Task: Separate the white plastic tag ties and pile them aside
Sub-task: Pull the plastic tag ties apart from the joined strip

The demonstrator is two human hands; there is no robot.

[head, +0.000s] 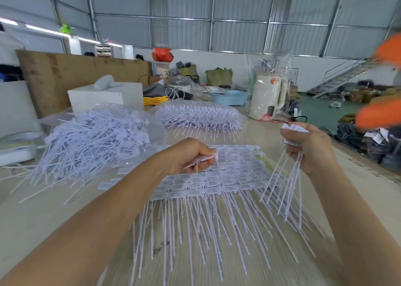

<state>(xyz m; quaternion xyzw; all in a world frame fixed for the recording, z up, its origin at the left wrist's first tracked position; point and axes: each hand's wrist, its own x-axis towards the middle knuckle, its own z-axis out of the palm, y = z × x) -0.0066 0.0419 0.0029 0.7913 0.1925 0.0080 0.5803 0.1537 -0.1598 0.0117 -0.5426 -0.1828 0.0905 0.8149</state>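
1. Two bare hands work above a wooden table [39,218], apart from each other.
2. Left hand [191,155] curls around a flat tag head, pinching it over the sheet [217,177] of joined white ties lying in the near centre.
3. Right hand [308,147] grips a bunch [288,188] of separated ties by their heads, tails hanging down loose toward the sheet.
4. Loose pile [91,142] of finished ties lies far left, partly on clear plastic; another bagged stack [199,114] sits farther back.
5. Ties look very light, thin and springy; tails flex and tangle easily, so they seem poor places to hold.
6. Best hold is probably the stiff rectangular head, pinched flat, then twisted or pulled off its row.
7. Smooth plastic may slip if many are clutched at once.
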